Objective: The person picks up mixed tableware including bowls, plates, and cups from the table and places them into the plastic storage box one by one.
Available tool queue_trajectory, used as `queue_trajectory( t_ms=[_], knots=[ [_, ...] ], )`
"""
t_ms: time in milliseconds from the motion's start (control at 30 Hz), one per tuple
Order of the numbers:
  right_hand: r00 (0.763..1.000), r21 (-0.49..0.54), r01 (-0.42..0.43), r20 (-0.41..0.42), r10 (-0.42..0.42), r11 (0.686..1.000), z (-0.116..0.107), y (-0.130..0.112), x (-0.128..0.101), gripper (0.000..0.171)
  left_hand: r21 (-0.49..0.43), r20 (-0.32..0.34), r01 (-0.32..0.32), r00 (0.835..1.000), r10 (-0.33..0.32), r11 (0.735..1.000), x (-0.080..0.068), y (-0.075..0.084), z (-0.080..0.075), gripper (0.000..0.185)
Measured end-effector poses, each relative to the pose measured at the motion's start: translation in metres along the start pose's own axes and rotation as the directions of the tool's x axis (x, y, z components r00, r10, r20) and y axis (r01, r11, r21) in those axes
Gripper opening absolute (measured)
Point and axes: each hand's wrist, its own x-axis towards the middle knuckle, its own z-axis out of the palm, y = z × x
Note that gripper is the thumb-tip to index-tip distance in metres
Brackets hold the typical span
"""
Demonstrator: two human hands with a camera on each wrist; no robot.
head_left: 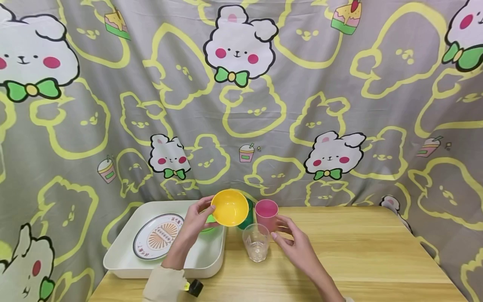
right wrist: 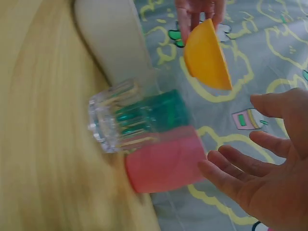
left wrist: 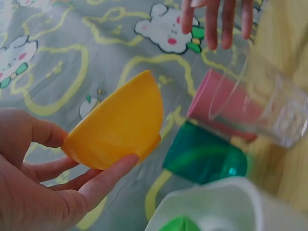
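Observation:
A yellow bowl (head_left: 231,207) is held up by my left hand (head_left: 195,219), thumb at its rim and fingers against its outer side. The bowl is tilted, its inside facing the head camera. My right hand (head_left: 297,242) is beside a pink cup (head_left: 267,214), fingers spread and nothing in its grasp; one fingertip overlaps the cup in the right wrist view. In front of the pink cup stands a clear glass (head_left: 256,243). A green cup (left wrist: 207,153) sits left of the pink one, partly hidden behind the bowl in the head view.
On the left of the wooden table (head_left: 370,251) is a white tray (head_left: 120,268). Inside it are a patterned plate (head_left: 160,237) and a bright green item (head_left: 209,224), mostly hidden by the bowl and left hand. A patterned curtain (head_left: 260,121) hangs behind the table.

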Motion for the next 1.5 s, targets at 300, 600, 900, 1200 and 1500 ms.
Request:
queue_trajectory(
  t_ms=[300,600,900,1200,1500],
  knots=[
    [0.997,-0.075,0.059,0.044,-0.056,0.995,0.011,0.016,-0.003,0.067,0.1,-0.073,0.087,0.994,-0.08,0.991,0.01,0.0,-0.031,0.042],
    [0.995,-0.117,0.075,0.081,-0.066,0.99,0.022,0.025,-0.006,0.088,0.197,-0.102,0.12,0.99,-0.101,0.973,0.026,-0.018,-0.058,0.041],
    [0.989,-0.13,0.077,0.134,-0.059,0.989,0.032,0.031,-0.007,0.098,0.342,-0.099,0.131,0.99,-0.103,0.93,0.037,-0.025,-0.07,0.039],
    [0.987,-0.141,0.107,0.135,-0.088,0.984,0.043,0.037,-0.007,0.099,0.425,-0.082,0.169,0.986,-0.148,0.889,0.047,-0.028,-0.073,0.038],
    [0.994,-0.191,0.094,0.071,-0.082,0.977,0.05,0.037,-0.004,0.093,0.42,-0.059,0.204,0.978,-0.198,0.884,0.049,-0.031,-0.074,0.043]
  ],
)
